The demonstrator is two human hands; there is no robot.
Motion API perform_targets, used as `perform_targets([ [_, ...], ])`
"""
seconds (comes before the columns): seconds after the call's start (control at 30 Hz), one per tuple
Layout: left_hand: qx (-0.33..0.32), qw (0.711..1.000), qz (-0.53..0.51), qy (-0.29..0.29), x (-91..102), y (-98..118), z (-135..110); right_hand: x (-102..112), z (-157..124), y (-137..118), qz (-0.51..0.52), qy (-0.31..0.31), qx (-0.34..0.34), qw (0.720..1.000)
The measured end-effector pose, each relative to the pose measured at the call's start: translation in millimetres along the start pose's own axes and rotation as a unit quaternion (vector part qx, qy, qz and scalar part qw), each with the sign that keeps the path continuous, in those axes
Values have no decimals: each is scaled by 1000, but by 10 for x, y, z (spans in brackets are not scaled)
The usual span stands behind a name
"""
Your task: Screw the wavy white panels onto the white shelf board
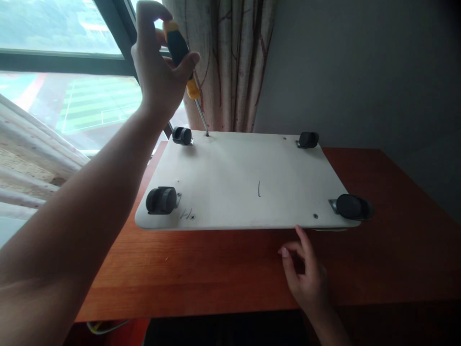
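Pinching a tilted screwdriver (178, 48) above the white board (230, 168), left hand (158, 72); right hand (309, 278) loosely spread.

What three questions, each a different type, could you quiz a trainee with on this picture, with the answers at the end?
1. Count: how many casters show on the white panel?
2. Multiple choice: which caster is nearest the tip of the yellow-and-black screwdriver? A) the far left one B) the far right one C) the near right one
3. True or false: the right hand is gripping a caster.

Key:
1. Four, one near each corner.
2. A. The left hand holds the screwdriver.
3. False. The right hand is at the panel's near edge and holds nothing visible.
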State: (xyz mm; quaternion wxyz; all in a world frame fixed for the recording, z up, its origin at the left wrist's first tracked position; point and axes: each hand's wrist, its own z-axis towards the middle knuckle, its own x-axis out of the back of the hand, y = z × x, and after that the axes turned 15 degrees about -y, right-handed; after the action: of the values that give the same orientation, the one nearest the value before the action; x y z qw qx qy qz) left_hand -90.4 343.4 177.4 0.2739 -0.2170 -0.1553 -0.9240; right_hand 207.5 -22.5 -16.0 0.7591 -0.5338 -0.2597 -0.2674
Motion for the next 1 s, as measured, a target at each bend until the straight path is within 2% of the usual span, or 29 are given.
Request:
perform_targets([
  [0.13, 43, 999, -29, -7, 16, 71, 1, 10, 18, -17, -2, 3, 7, 1000],
  [0.43, 67, 997, -44, 9, 10, 82, 4, 20, 26, -39, 3, 1, 5, 1000],
  [0.7, 17, 999, -21, 20, -6, 64, 2, -3, -7, -9, 8, 1, -2, 1000],
  [1.0, 43, 999, -32, -6, -5, 136, 7, 5, -1, -21, 9, -4, -2, 1000],
])
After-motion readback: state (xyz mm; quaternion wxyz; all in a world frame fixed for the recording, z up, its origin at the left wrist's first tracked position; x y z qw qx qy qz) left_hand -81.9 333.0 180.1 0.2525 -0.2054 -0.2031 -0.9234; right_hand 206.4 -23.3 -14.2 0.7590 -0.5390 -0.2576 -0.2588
